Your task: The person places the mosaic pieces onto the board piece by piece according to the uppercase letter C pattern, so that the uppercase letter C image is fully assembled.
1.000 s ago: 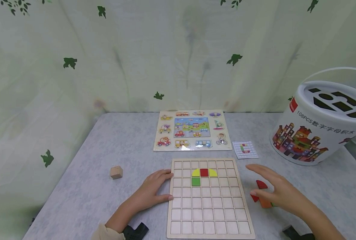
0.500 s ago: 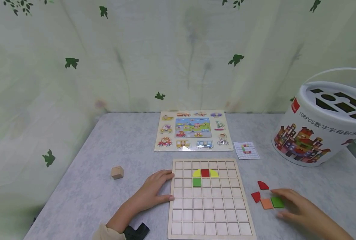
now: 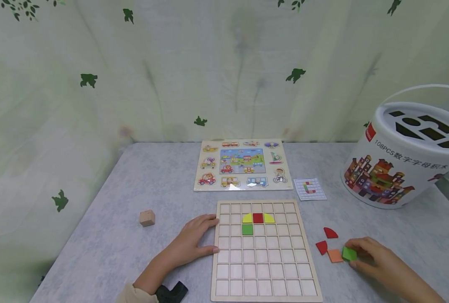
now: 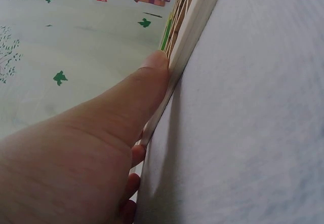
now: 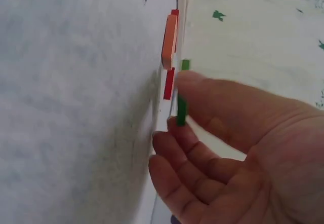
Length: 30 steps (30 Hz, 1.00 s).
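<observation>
My right hand (image 3: 372, 261) pinches a green square tile (image 3: 349, 253) between thumb and fingers, to the right of the wooden grid board. In the right wrist view the same green tile (image 5: 181, 102) appears edge-on between thumb and fingertips. An orange square tile (image 3: 335, 256) and two red quarter-round tiles, one red tile (image 3: 330, 232) farther back, lie just left of that hand. My left hand (image 3: 194, 240) rests with fingertips and thumb against the left edge of the grid board (image 3: 214, 277). On the board sit a red square (image 3: 258, 218) between two yellow quarter-rounds, and a green square (image 3: 247, 229) below the left one.
A small pattern card (image 3: 310, 189) lies behind the board's right corner. Behind the board is a vehicle picture puzzle (image 3: 243, 185). A big white bucket (image 3: 398, 168) stands at the back right, and a wooden cube (image 3: 147, 218) sits at the left.
My right hand has moved right and nearer from over the loose tiles, and now pinches and tilts the green square. The left hand stays at the board's edge.
</observation>
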### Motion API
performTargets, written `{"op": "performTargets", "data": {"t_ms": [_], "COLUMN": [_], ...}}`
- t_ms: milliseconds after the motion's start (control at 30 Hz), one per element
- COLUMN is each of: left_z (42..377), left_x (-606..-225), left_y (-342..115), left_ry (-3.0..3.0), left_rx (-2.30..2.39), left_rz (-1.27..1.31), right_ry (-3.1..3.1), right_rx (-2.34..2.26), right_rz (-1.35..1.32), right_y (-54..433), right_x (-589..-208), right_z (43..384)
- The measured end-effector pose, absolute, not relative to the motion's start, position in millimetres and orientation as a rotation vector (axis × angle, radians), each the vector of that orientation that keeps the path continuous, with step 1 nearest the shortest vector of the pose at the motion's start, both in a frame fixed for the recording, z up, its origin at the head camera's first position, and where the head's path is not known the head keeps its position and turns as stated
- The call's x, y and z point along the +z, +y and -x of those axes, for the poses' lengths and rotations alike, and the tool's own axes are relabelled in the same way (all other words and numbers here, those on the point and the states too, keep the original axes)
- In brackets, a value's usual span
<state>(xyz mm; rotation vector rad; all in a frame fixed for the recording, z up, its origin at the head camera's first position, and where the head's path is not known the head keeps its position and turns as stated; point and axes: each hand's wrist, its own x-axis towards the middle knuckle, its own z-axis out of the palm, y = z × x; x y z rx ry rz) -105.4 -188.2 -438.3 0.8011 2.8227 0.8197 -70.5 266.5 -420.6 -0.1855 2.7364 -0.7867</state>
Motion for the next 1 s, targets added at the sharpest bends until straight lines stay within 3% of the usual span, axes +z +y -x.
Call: {"op": "performTargets", "data": {"t_ms": [600, 1000], "left_z": [106, 107], "left_x": [-441, -441], "left_y": [-188, -188], "left_ry": [2.819, 2.827], "left_rx": [0.814, 0.825], "left_rz": [-0.789, -0.808], "right_ry": [2.99, 2.706], "right_rx": [-1.142, -1.371], "right_rz": [0.846, 1.014], "right_y": [190, 120], "right_x": [-379, -384], "right_z": [85, 95]}}
